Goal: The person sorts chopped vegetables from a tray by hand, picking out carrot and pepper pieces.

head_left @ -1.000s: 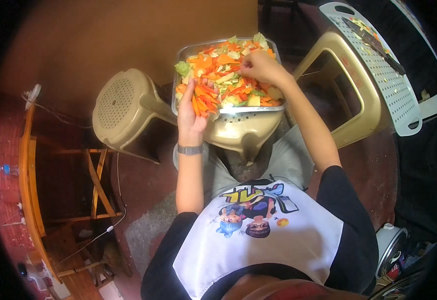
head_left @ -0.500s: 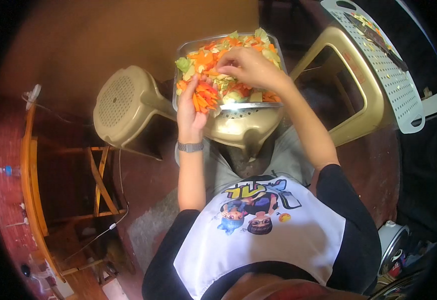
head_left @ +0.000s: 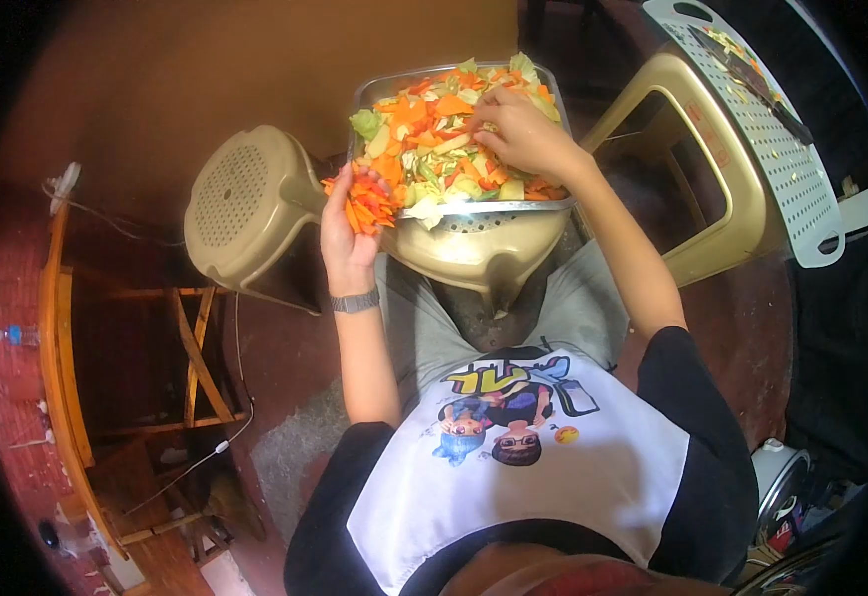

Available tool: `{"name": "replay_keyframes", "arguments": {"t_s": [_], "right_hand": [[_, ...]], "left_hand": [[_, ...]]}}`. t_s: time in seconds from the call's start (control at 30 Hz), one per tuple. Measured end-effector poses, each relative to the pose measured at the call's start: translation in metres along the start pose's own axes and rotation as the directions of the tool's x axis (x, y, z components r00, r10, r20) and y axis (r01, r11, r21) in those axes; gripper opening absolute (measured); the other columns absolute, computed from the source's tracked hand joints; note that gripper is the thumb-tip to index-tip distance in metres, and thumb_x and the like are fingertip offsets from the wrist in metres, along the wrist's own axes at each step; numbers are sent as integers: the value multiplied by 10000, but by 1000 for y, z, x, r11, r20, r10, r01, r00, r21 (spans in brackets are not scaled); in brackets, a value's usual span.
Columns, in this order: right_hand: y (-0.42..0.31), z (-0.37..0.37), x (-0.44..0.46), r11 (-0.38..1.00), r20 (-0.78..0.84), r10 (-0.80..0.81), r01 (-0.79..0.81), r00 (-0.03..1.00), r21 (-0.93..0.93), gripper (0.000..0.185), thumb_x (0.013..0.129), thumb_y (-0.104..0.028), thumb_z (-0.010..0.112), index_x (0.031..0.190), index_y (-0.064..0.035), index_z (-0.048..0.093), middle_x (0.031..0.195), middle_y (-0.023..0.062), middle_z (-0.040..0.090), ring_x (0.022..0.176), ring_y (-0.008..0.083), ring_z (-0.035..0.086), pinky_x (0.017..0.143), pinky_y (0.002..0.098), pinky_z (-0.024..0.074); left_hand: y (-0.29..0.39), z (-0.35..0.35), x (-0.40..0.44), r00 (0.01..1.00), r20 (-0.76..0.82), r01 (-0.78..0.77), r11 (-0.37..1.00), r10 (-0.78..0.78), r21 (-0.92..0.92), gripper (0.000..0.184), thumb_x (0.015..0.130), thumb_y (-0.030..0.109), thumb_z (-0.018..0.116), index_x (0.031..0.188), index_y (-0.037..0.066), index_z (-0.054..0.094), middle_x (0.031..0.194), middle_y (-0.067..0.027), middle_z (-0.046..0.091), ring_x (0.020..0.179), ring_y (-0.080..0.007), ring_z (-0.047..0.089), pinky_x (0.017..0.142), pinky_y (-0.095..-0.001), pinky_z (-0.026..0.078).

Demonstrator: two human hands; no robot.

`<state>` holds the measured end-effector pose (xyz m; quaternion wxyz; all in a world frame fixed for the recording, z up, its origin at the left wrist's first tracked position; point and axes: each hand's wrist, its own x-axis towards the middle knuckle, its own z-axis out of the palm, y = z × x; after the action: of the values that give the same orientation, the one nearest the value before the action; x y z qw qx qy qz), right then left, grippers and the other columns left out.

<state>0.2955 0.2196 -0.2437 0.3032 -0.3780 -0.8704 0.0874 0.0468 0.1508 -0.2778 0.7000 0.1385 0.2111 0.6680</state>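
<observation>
A rectangular metal tray (head_left: 494,208) is heaped with chopped vegetables (head_left: 444,129): orange pieces, pale slices and green cabbage-like leaves. At the tray's near left corner, my left hand (head_left: 347,238) is cupped around a bunch of cut carrot strips (head_left: 366,204), with the palm turned up. My right hand (head_left: 525,134) reaches over the right half of the heap. Its fingers are bent together against the vegetables, and their tips are partly hidden, so what they pinch cannot be made out.
The tray rests on a beige stool (head_left: 474,248) between my knees. Another stool (head_left: 245,204) stands left, and a taller one (head_left: 672,169) stands right. A perforated cutting board (head_left: 782,164) on the right bears a knife (head_left: 752,79) and scraps. Wooden furniture (head_left: 62,328) lies far left.
My left hand has moved left with the carrot strips, out to the tray's corner. My right hand has shifted right over the heap, uncovering vegetables in the middle.
</observation>
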Motion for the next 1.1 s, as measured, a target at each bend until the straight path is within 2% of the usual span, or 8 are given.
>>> {"name": "replay_keyframes", "arguments": {"t_s": [0.23, 0.43, 0.53, 0.57, 0.67, 0.8, 1.03, 1.1], "right_hand": [[5, 41, 41, 991, 3, -107, 107, 994, 78, 204, 751, -70, 548, 940, -23, 607, 1000, 130, 543, 994, 286, 500, 857, 371, 413], [0, 50, 47, 984, 77, -165, 170, 983, -59, 119, 740, -122, 583, 817, -40, 621, 900, 137, 545, 919, 289, 518, 806, 372, 431], [8, 45, 51, 994, 218, -78, 59, 973, 91, 149, 727, -122, 627, 851, -41, 614, 902, 128, 524, 915, 281, 500, 819, 346, 420], [10, 42, 53, 995, 199, -97, 90, 975, 42, 162, 768, -149, 633, 862, -18, 624, 889, 113, 568, 860, 219, 549, 752, 316, 458], [8, 26, 54, 796, 327, 222, -365, 919, 484, 212, 815, -177, 622, 892, 20, 623, 877, 94, 615, 798, 140, 578, 660, 270, 484], [13, 12, 50, 686, 246, 280, -373, 928, 625, 287, 881, -227, 551, 978, 38, 602, 857, 74, 623, 740, 87, 560, 635, 227, 488], [12, 2, 53, 567, 437, 154, -442, 886, 695, 250, 925, -174, 455, 1066, 0, 566, 785, 13, 542, 700, 87, 510, 619, 205, 467], [9, 10, 56, 678, 385, 175, -394, 906, 620, 228, 913, -150, 452, 1060, -21, 569, 830, 45, 546, 745, 106, 525, 601, 210, 462]], "left_hand": [[-6, -8, 4, 988, -33, -144, 982, 149, 122, 99, 889, 123, 518, 929, 34, 501, 829, -64, 562, 771, -163, 576, 691, -310, 514], [-7, -15, 7, 987, -58, -147, 987, 151, 70, 99, 879, 112, 529, 942, 38, 510, 847, -72, 579, 765, -174, 592, 669, -311, 524], [-7, -17, 6, 990, -25, -133, 984, 137, 122, 106, 875, 108, 533, 949, 35, 515, 853, -76, 583, 774, -178, 596, 669, -313, 529], [-8, -18, 8, 987, -44, -147, 984, 152, 96, 105, 875, 106, 531, 947, 32, 517, 851, -77, 585, 769, -180, 597, 671, -319, 532], [-8, -17, 7, 986, -52, -155, 986, 158, 68, 100, 875, 102, 528, 946, 33, 517, 843, -75, 584, 766, -183, 597, 673, -323, 534], [-9, -19, 8, 988, -44, -143, 988, 146, 64, 97, 876, 103, 527, 946, 37, 516, 836, -74, 584, 764, -184, 597, 671, -325, 536], [-7, -17, 7, 991, -54, -121, 991, 124, 58, 95, 874, 103, 532, 940, 38, 515, 838, -76, 583, 769, -192, 598, 670, -329, 536], [-7, -17, 7, 990, -59, -122, 991, 125, 48, 94, 872, 103, 534, 939, 39, 514, 841, -75, 583, 776, -191, 597, 670, -329, 536]]}}
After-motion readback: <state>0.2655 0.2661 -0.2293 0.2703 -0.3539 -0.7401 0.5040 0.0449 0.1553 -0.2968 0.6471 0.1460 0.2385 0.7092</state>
